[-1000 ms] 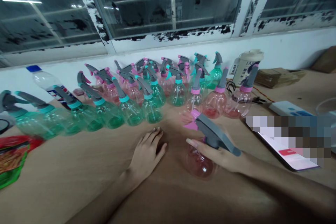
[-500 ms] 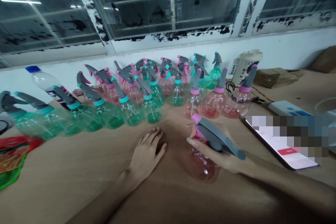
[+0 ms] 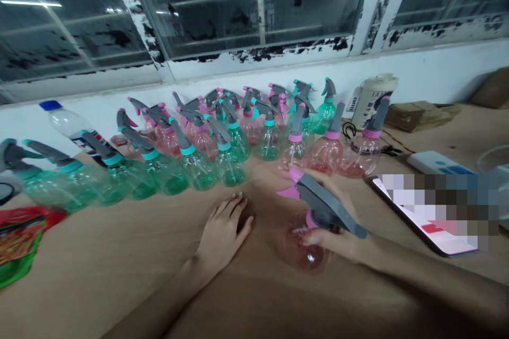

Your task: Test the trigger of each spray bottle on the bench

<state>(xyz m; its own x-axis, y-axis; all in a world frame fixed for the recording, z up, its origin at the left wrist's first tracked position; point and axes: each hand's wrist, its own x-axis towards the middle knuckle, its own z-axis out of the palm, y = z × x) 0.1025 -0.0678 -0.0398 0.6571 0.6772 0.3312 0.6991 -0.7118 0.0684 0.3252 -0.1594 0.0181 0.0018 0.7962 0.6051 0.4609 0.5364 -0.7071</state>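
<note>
My right hand (image 3: 338,243) is wrapped round a pink spray bottle (image 3: 300,249) with a grey and pink trigger head, which stands on the table before me. The thumb presses the bottle's upper body just below its pink collar. The other fingers pass behind the spray head and are partly hidden. Flat on the wood to the left rests my left hand (image 3: 222,230), fingers slightly spread and nothing in them. Beyond its fingertips stands a green spray bottle (image 3: 230,167) with a turquoise collar. A pink spray bottle (image 3: 324,153) stands behind the held one.
Several more green and pink spray bottles line the back of the table (image 3: 139,259). A phone (image 3: 429,222) lies at right, near a lidded cup (image 3: 374,98) and folded cardboard (image 3: 417,116). At left are a blue-capped bottle (image 3: 73,122) and a red-green snack packet (image 3: 24,238).
My right thumb has moved from the pink trigger down to the bottle's upper body, leaving the trigger uncovered. The left hand has stayed in place.
</note>
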